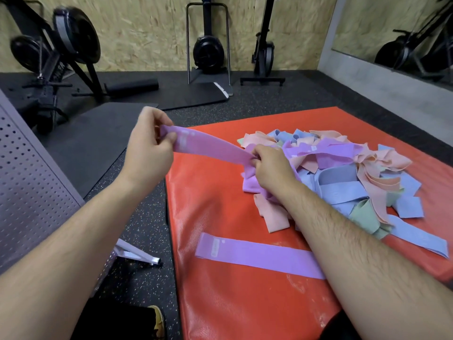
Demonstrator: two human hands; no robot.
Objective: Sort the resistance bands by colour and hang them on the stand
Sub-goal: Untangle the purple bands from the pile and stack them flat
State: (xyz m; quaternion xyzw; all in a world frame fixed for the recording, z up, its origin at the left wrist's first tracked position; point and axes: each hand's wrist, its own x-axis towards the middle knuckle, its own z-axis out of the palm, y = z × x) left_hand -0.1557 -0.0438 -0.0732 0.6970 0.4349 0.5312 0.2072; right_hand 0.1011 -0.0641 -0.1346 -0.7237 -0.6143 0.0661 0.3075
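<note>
Head view: left hand (152,143) is hovering raised over the dark floor (147,217) just off the left edge of the red mat (220,303), wrist bent, back of the hand facing the camera. Its fingers (169,138) and thumb are pinching one end of a purple band (208,148). The band is stretching flat and slightly downward to the right, off the mat surface. Right hand (272,168) is reaching in from the lower right, forearm lying across the mat, knuckles up. Its fingers (255,163) are curling around the band's other end, right at the near-left edge of the pile of bands (343,173). The pile is sitting on the far half of the mat, tangled: purple, blue, peach and pale green loops overlapping. A second purple band (257,256) is lying flat on the mat nearer the camera, apart from the pile, its right end going under the right forearm. A perforated panel (31,180) is showing at the left edge; cannot tell whether it is the stand. Rowing machines (208,50) are standing along the back wall.
</note>
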